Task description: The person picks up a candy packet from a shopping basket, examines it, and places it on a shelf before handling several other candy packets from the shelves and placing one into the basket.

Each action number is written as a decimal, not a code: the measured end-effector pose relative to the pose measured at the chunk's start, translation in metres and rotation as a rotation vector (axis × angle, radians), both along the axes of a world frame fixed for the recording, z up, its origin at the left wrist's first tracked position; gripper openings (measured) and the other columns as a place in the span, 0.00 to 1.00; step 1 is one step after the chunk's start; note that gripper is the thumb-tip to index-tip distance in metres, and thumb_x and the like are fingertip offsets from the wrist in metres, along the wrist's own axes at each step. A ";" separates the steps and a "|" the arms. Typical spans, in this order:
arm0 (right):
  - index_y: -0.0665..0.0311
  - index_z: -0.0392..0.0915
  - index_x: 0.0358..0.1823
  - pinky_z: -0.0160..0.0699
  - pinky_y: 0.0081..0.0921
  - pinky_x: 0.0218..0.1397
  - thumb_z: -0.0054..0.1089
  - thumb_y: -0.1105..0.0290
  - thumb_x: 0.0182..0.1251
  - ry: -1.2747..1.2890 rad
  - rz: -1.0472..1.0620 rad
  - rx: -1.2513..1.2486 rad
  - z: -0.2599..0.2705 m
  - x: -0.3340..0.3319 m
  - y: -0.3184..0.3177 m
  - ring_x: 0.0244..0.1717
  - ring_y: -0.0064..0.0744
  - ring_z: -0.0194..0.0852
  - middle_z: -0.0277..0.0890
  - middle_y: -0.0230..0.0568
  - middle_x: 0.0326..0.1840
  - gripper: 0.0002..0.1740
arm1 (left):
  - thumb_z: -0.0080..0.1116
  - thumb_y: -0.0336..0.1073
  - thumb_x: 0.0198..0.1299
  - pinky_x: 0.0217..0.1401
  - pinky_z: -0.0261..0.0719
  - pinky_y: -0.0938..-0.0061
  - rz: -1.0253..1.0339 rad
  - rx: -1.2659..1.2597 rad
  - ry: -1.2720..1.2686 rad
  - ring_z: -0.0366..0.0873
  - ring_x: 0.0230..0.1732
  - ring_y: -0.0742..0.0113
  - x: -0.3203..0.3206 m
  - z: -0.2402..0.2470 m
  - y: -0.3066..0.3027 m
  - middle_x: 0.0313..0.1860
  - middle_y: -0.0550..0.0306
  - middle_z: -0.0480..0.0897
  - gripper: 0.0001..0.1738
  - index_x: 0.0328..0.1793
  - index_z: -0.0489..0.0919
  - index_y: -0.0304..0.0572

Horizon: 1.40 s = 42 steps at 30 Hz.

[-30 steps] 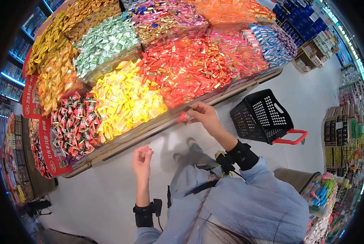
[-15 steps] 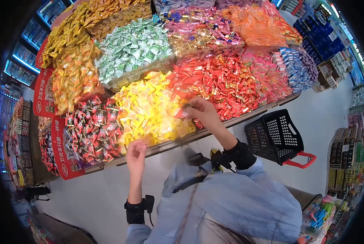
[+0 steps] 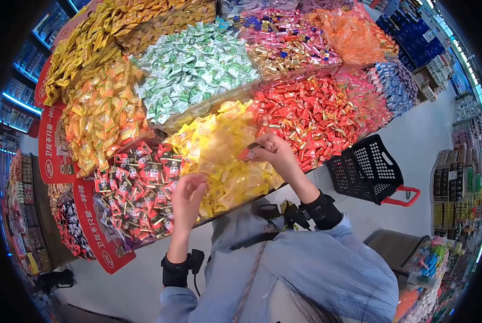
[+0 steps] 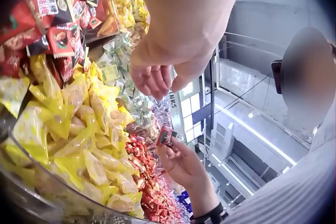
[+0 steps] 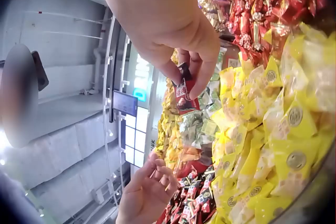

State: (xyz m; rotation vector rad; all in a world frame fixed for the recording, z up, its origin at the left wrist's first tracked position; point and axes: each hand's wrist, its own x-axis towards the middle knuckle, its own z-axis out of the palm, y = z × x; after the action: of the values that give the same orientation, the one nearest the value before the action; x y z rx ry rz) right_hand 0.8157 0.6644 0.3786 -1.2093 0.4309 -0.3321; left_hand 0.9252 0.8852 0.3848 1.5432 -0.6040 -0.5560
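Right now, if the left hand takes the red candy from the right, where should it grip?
Probably the free wrapper end. The right hand pinches the red candy by one end, above the yellow candies; the other end sticks out toward the left hand. Come from that side, pinching across the flat wrapper.

Red sweet, yellow sweets

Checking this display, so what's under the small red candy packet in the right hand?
Below the small red candy packet, pinched by the right hand, lies a heap of yellow wrapped candies. The bin floor beneath them is covered.
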 end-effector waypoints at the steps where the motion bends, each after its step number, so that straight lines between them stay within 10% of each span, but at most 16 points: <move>1: 0.71 0.67 0.39 0.78 0.20 0.38 0.53 0.79 0.57 -0.003 -0.040 0.035 -0.001 0.005 0.010 0.37 0.25 0.74 0.73 0.38 0.37 0.09 | 0.50 0.23 0.55 0.45 0.70 0.81 -0.028 0.006 0.029 0.73 0.39 0.74 0.008 0.002 0.008 0.36 0.59 0.74 0.11 0.46 0.70 0.35; 17: 0.70 0.67 0.38 0.79 0.21 0.39 0.51 0.81 0.58 -0.043 -0.179 0.044 -0.008 0.064 0.152 0.39 0.23 0.73 0.72 0.36 0.37 0.07 | 0.51 0.23 0.55 0.45 0.70 0.82 -0.237 -0.021 0.118 0.73 0.40 0.75 0.070 0.000 0.121 0.39 0.59 0.75 0.11 0.46 0.70 0.36; 30: 0.65 0.72 0.44 0.69 0.19 0.39 0.58 0.74 0.51 0.227 0.029 -0.471 -0.002 0.167 0.162 0.38 0.21 0.70 0.73 0.35 0.36 0.17 | 0.49 0.23 0.57 0.49 0.69 0.80 -0.269 -0.110 0.105 0.72 0.41 0.74 0.075 0.003 0.130 0.37 0.59 0.75 0.11 0.46 0.70 0.34; 33: 0.63 0.73 0.42 0.72 0.25 0.36 0.59 0.74 0.49 0.120 -0.197 -0.595 -0.014 0.171 0.159 0.32 0.28 0.73 0.72 0.40 0.29 0.16 | 0.49 0.23 0.57 0.49 0.69 0.79 -0.274 -0.110 0.107 0.72 0.41 0.75 0.073 0.006 0.130 0.37 0.59 0.75 0.10 0.46 0.70 0.35; 42: 0.65 0.72 0.45 0.68 0.23 0.50 0.58 0.76 0.52 0.035 -0.210 -0.638 -0.004 0.147 0.154 0.47 0.26 0.69 0.73 0.36 0.43 0.16 | 0.49 0.23 0.57 0.47 0.69 0.80 -0.309 -0.122 0.104 0.72 0.40 0.74 0.068 0.003 0.128 0.36 0.59 0.74 0.10 0.45 0.70 0.35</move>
State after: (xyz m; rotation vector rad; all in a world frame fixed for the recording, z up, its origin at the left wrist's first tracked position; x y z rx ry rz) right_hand 0.9628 0.8186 0.3749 -1.7963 0.5019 -0.6620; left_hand 0.9928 1.0128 0.3874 1.3053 -0.7871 -0.8132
